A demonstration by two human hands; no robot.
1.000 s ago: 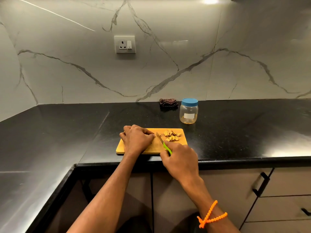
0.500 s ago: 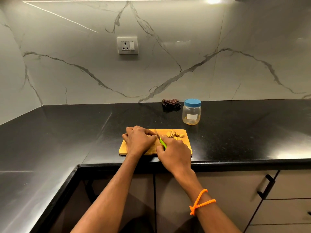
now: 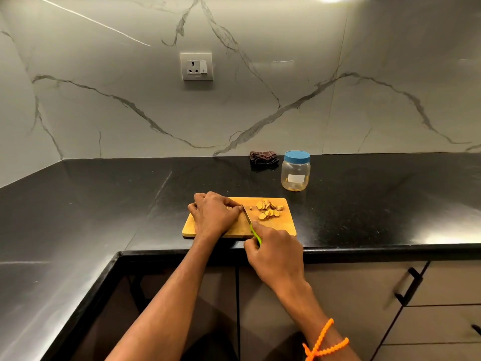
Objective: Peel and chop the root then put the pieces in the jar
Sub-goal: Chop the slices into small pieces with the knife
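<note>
Black counter (image 3: 104, 204), wooden board (image 3: 283, 225) on it, left hand (image 3: 214, 217) curled over the root so it's mostly hidden under the fingers, right hand (image 3: 276, 254) gripping a green-handled knife (image 3: 251, 225), slices (image 3: 268, 211) just past the blade, lidded jar (image 3: 296, 171) beyond.

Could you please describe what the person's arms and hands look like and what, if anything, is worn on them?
Both forearms are bare, with no sleeves or gloves in view. The left hand shows no ring, watch or band. The right hand is also bare, but its wrist carries an orange beaded band, looped around twice and tied with a loose end.
</note>
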